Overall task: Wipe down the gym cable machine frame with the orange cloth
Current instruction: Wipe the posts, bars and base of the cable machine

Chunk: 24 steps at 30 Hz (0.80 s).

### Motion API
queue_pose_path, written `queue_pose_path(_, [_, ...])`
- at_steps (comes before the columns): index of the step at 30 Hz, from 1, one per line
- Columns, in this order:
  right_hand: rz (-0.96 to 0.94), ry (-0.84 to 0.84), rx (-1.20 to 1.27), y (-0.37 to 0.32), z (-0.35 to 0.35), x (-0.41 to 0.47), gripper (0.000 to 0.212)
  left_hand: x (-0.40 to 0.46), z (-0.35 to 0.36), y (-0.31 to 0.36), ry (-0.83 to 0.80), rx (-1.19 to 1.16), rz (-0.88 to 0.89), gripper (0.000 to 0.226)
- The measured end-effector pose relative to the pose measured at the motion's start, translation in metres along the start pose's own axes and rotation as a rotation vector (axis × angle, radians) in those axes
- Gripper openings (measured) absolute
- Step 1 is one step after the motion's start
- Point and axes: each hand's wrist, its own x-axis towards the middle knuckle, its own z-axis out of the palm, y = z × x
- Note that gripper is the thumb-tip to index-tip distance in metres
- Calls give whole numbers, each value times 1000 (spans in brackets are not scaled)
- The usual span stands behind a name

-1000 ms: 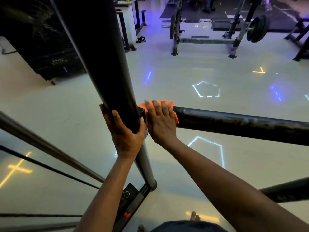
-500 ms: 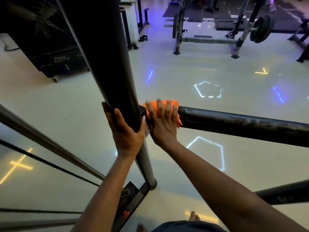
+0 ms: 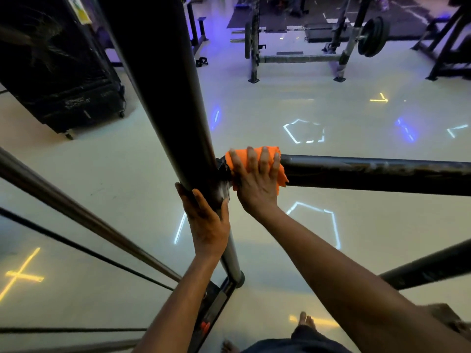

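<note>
Person stands at the cable machine, both arms out toward the joint where an upright post (image 3: 163,98) meets a horizontal crossbar (image 3: 377,174). Right hand (image 3: 254,179) lies over the orange cloth (image 3: 265,159), fingers spread and bent down over the top of the bar w/ the cloth pinned beneath, palm side pressing it onto the crossbar right beside the joint; cloth edges stick out above the fingertips and below the little-finger side. Left hand (image 3: 206,220) wraps the post just under the joint, thumb on the right side of the tube, fingers curled round its left side, clamped on the post itself. The two hands are near each other but apart, the post's bracket btwn them. Below the left hand the post narrows to a grey tube running down to a base plate (image 3: 211,307) on the pale floor (image 3: 356,250). Thin cable (image 3: 84,250) and a slanted grey rod (image 3: 76,215) cross lower left. Bare toes (image 3: 305,321) show at bottom. Background: squat rack (image 3: 300,57) w/ a weight plate (image 3: 373,36), upper right; black cabinet on castors (image 3: 61,80), upper left. Coloured light shapes dot the floor.
</note>
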Motion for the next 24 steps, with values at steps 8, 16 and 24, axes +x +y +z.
queue_pose_path(8, [93,113,-88,98,-22,-47,65,-26,-5,6,-22,84,-12,104])
queue_pose_path(16, [16,79,90,45,-7,-18,55,16,24,47,-116,-56,276,62])
queue_pose_path(24, [101,129,-20,136,-32,-46,54,87,80,48,-330,81,128,39])
